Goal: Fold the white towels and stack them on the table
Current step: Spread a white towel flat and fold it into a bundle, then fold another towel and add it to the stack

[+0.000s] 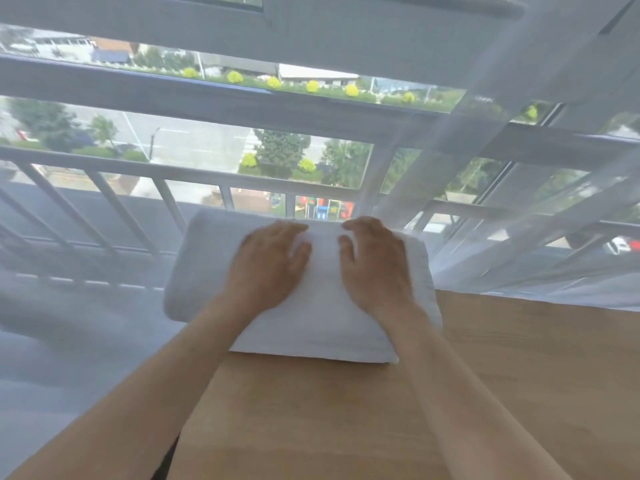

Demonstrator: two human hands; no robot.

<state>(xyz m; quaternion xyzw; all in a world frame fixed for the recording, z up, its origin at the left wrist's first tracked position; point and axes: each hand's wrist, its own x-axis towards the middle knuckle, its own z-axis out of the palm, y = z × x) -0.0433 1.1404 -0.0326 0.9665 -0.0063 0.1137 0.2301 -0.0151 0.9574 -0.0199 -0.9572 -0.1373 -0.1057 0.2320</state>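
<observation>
Head view: folded white terry towel (311,327) lies at far left corner of light wooden table (485,375), its left part overhanging table edge. Left hand (270,268) flat on towel top, fingers straight, slightly spread, pressing down, gripping nothing. Right hand (377,265) just beside it, also palm-down on towel, fingers extended w/ tips bent a little at far edge. Sheer white curtain (519,168) hangs behind, white-framed window (207,109) beyond.
</observation>
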